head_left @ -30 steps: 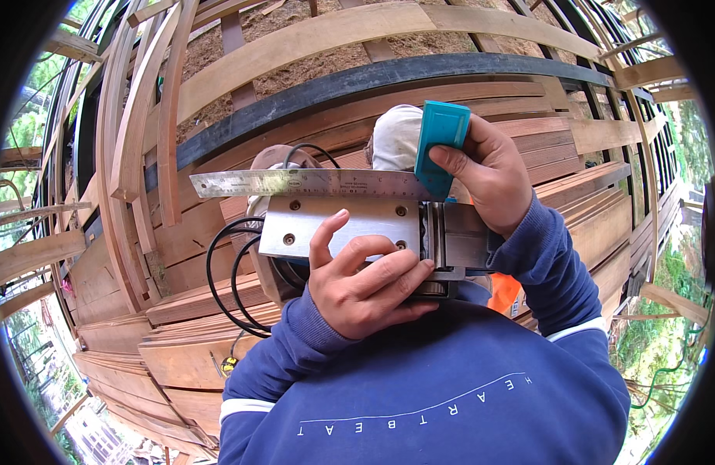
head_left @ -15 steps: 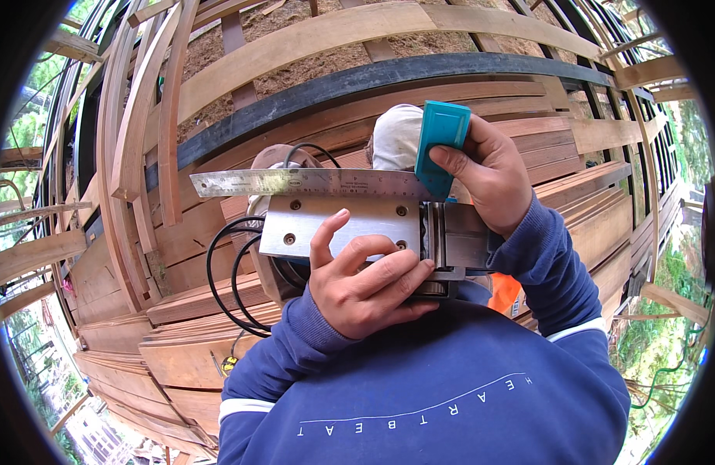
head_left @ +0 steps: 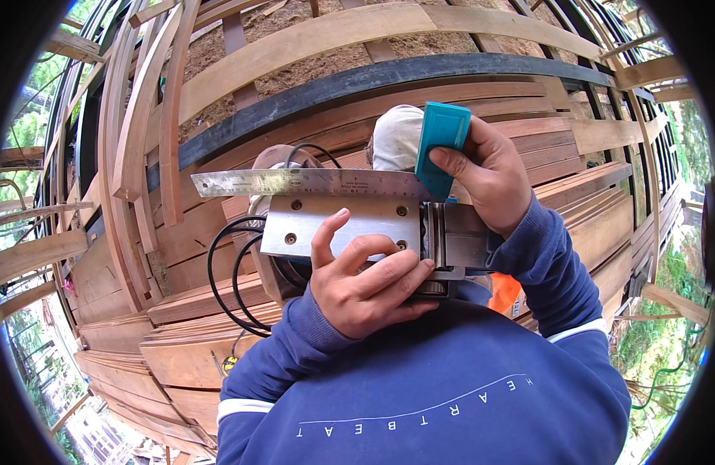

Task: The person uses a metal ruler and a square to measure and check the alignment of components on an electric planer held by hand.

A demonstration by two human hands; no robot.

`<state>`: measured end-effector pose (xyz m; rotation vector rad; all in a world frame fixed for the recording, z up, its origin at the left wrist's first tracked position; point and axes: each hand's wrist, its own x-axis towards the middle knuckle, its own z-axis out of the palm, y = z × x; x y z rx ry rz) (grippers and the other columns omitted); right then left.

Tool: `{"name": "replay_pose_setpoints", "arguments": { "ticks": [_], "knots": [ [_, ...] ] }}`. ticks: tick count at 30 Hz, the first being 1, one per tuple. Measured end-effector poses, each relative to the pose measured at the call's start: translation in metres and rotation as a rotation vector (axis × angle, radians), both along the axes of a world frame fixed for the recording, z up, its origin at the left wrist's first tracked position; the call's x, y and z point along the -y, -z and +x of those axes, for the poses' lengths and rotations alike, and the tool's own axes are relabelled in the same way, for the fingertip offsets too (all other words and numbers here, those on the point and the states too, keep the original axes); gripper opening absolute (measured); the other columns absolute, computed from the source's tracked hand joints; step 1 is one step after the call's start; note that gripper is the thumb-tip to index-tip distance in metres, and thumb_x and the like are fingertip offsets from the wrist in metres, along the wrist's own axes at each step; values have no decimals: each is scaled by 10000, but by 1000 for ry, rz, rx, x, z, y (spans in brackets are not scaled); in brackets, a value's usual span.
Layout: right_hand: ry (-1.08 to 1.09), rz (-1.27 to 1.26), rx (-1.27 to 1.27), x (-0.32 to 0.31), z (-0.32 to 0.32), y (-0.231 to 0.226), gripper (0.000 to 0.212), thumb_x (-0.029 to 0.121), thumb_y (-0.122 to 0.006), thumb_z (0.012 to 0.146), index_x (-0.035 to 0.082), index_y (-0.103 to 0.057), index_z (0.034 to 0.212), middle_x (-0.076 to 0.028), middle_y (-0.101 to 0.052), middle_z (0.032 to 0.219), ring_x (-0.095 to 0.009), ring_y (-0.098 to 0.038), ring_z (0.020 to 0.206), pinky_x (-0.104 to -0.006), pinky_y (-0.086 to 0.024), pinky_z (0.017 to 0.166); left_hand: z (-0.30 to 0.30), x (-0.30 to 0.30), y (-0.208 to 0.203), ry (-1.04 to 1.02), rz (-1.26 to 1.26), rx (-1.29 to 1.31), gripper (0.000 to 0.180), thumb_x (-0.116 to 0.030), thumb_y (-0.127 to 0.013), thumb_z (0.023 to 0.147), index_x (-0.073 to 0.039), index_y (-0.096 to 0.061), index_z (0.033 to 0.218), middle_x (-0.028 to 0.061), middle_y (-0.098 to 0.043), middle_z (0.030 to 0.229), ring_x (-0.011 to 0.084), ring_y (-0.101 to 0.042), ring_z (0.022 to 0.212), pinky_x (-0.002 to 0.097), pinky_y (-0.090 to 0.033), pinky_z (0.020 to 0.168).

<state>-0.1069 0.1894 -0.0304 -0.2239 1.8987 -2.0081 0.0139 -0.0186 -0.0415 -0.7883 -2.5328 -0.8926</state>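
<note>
An electric planer (head_left: pixel 342 221) lies upturned in front of my body, its flat metal sole with several screw holes facing up. Its cutter slot and second sole plate (head_left: pixel 464 236) are on the right. My left hand (head_left: pixel 365 283) grips the planer's near side, fingers bent over the sole's edge, index fingertip by the cutter slot. My right hand (head_left: pixel 489 170) pinches the teal handle (head_left: pixel 444 139) of a try square between thumb and fingers. The square's steel ruled blade (head_left: pixel 311 183) reaches left along the far edge of the sole. My left thumb is partly hidden.
A black cable (head_left: pixel 214 267) loops left of the planer. Stacked boards (head_left: pixel 187 349) lie around me, with long timber pieces (head_left: pixel 136 116) at the left. A dark beam (head_left: pixel 388 74) crosses ahead. An orange item (head_left: pixel 505 293) and a yellow tape measure (head_left: pixel 229 364) sit nearby.
</note>
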Motion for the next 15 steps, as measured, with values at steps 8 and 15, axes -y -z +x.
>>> {"name": "replay_pose_setpoints", "arguments": {
  "ticks": [8, 15],
  "knots": [
    [-17, 7, -26, -1, 2, -1, 322, 23, -668, 1000, 0, -609, 1316, -90, -730, 1149, -137, -688, 1018, -300, -590, 886, 2, -1, 2, -1, -26, -16, 481, -474, -873, 634, -209, -812, 1031, -107, -666, 991, 112, -624, 922, 582, -239, 1211],
    [-22, -8, -8, -1, 3, -1, 321, 24, -665, 1003, 2, -605, 1317, -84, -729, 1136, -128, -686, 998, -290, -587, 875, 2, -2, 1, 3, -36, -18, 482, -467, -870, 638, -204, -810, 1037, -102, -652, 995, 115, -622, 924, 590, -239, 1210]
  ]
}}
